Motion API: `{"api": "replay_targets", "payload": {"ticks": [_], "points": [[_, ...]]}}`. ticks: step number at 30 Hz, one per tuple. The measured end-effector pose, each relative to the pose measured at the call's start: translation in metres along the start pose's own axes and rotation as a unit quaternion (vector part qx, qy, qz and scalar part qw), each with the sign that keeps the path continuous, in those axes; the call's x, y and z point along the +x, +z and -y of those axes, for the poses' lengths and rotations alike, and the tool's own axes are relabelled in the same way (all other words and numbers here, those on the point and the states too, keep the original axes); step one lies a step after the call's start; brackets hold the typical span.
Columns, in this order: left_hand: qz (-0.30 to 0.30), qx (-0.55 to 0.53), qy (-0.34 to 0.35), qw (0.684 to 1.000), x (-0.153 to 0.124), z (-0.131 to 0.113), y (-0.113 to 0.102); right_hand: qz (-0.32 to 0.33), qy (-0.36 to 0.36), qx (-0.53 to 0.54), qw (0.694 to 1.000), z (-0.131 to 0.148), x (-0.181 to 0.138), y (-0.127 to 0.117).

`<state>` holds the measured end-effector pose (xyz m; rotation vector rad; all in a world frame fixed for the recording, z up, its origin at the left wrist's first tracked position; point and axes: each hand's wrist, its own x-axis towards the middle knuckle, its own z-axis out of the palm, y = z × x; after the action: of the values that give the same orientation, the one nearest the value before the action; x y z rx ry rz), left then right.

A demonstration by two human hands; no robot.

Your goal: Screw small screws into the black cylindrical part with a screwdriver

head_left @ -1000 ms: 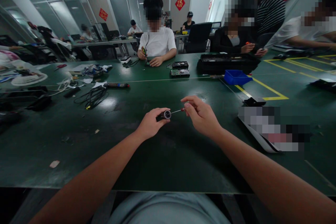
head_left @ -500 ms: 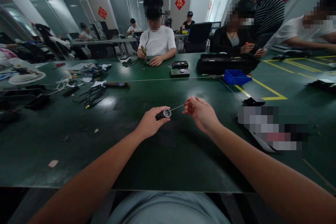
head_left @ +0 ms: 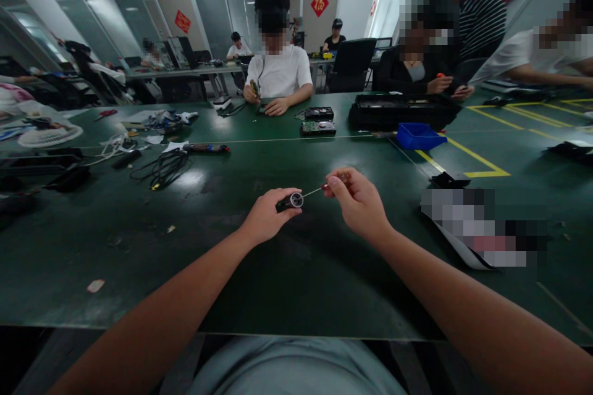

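My left hand (head_left: 267,217) is closed around a small dark cylindrical part (head_left: 291,201) with a round silver end, held just above the green table (head_left: 287,271). My right hand (head_left: 360,202) pinches a thin screwdriver (head_left: 319,188) with a reddish handle. Its metal tip points left into the silver end of the part. Both hands meet near the middle of the table, close together.
A blue bin (head_left: 418,135) and a long black case (head_left: 402,112) stand far right. Two hard drives (head_left: 318,121) lie in front of a seated person in white (head_left: 278,77). Black cables (head_left: 162,168) and clutter lie far left. A flat blurred object (head_left: 477,231) lies right of my hands.
My right hand lifted and tilted the screwdriver, then settled back toward the part. The left hand and the part stayed nearly in place.
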<state>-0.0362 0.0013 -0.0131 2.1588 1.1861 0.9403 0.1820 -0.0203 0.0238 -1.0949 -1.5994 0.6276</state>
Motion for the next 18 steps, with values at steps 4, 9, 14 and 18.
{"api": "replay_targets", "payload": {"ticks": [4, 9, 14, 18], "points": [[-0.001, 0.001, 0.007, 1.0, 0.0003, 0.0045, 0.0012, 0.015, -0.017, -0.074, 0.997, 0.0018, -0.0003, -0.004], [-0.003, -0.002, 0.014, 1.0, 0.0004, 0.0062, 0.0013, 0.031, -0.037, -0.081, 0.996, 0.0, -0.0004, -0.006], [0.002, -0.003, 0.003, 1.0, 0.0003, 0.004, 0.0, 0.069, -0.101, -0.08, 0.989, -0.0009, -0.0025, -0.0081], [0.003, -0.007, 0.001, 1.0, 0.0005, 0.0028, -0.0002, 0.089, -0.12, -0.096, 0.984, 0.0026, -0.0028, -0.0089]]}}
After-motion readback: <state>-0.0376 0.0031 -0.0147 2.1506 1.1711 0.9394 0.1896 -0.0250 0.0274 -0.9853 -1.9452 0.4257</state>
